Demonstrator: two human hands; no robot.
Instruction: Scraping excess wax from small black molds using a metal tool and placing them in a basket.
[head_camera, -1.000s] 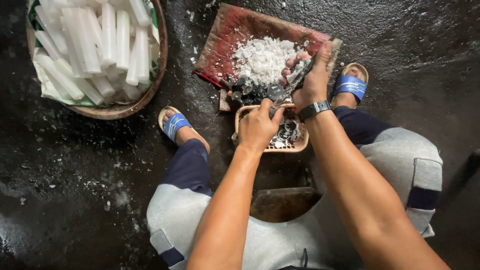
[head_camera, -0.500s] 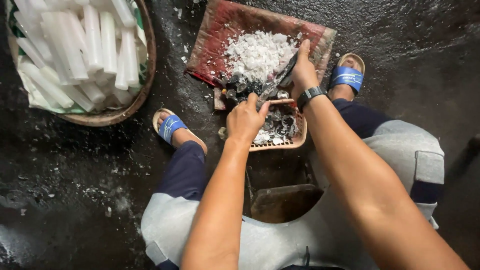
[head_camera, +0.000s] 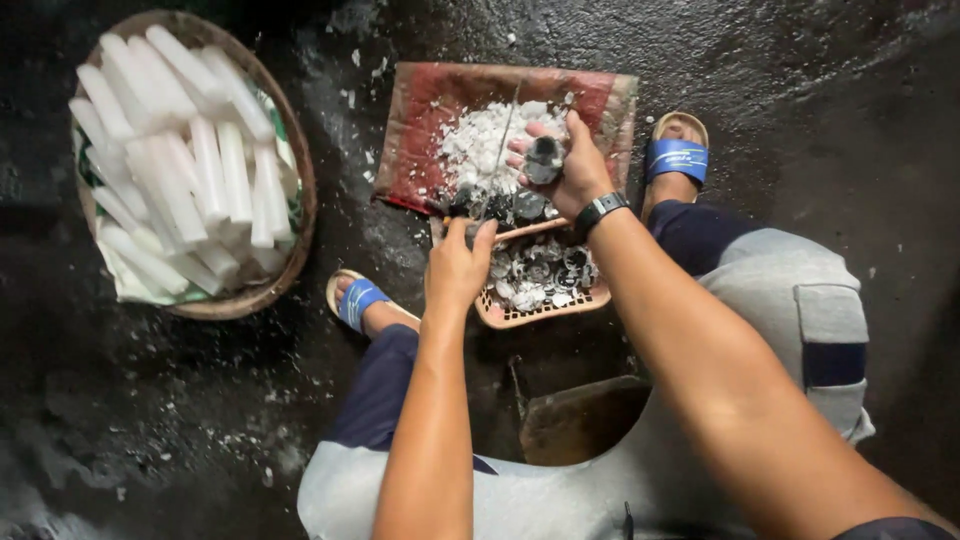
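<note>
Your right hand (head_camera: 570, 170) grips a small, dark, wet-looking piece (head_camera: 544, 160); pinch its sides firmly. Your left hand (head_camera: 458, 262) clasps the basket (head_camera: 540, 315) rim.

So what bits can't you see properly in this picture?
- Head view: the small dark thing in the right hand is mostly covered by fingers, so its kind is unclear.
- The grey pieces in the small basket are too small to tell apart.
- The left hand hides that basket's near corner.
- The big basket of white sticks is partly in shadow on its left.
</note>
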